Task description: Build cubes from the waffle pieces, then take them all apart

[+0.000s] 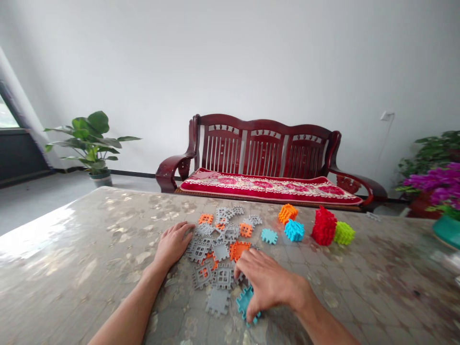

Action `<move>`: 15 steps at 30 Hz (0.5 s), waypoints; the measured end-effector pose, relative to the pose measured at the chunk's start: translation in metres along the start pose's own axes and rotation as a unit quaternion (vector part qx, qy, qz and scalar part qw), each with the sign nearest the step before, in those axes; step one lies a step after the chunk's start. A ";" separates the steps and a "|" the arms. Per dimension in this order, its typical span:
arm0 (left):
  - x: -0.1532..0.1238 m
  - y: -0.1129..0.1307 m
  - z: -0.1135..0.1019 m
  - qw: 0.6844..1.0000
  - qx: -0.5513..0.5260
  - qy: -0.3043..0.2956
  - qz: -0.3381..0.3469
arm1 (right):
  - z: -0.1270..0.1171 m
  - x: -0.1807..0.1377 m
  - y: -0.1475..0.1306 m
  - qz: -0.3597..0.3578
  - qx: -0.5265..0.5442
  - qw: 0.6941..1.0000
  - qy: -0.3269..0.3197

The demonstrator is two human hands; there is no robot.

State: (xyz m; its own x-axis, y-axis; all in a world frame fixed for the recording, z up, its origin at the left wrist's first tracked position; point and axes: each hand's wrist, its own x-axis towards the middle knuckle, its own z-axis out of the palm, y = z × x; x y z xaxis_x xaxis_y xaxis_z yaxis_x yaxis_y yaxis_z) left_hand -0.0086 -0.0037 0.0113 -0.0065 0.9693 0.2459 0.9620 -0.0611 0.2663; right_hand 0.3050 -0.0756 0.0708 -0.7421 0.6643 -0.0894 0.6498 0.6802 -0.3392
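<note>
My left hand point(174, 243) lies on the table at the left edge of a pile of grey interlocking plastic tiles point(223, 276), its fingers stretched out and holding nothing. Over the right side of the pile is my right hand point(264, 278), fingers and thumb spread apart. Its thumb touches a teal tile point(244, 302); the other fingertips reach over the grey tiles, near an orange tile point(238, 250). A plain grey tile point(217, 302) lies just left of the teal one. My right hand hides part of the pile.
Beyond my right hand are a loose light-teal tile point(269, 235) and stacks of orange point(288, 213), blue point(294, 230), red point(324, 226) and lime-green point(344, 233) tiles. A turquoise pot point(446, 231) with purple flowers stands at the right. Behind the table point(118, 239) is a wooden bench point(264, 143).
</note>
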 end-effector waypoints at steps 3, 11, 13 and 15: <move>0.000 -0.001 0.000 1.000 0.001 -0.002 0.000 | -0.001 -0.001 -0.001 0.000 -0.013 0.999 -0.032; 0.001 -0.001 0.001 1.000 0.012 -0.012 0.000 | -0.006 0.000 -0.012 0.011 -0.026 0.999 -0.033; 0.001 0.000 0.000 1.000 0.016 -0.012 0.001 | -0.010 0.002 -0.011 0.031 0.013 0.999 -0.019; 0.001 0.000 0.000 1.000 0.018 -0.011 0.000 | -0.017 0.002 -0.006 0.061 0.076 0.995 0.014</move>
State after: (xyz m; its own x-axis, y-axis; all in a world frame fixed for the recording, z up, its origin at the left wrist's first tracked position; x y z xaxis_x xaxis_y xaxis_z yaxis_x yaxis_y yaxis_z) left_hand -0.0086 -0.0030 0.0114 -0.0006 0.9745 0.2244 0.9711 -0.0529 0.2327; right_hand 0.3022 -0.0735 0.0885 -0.6522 0.7495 -0.1133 0.7015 0.5401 -0.4650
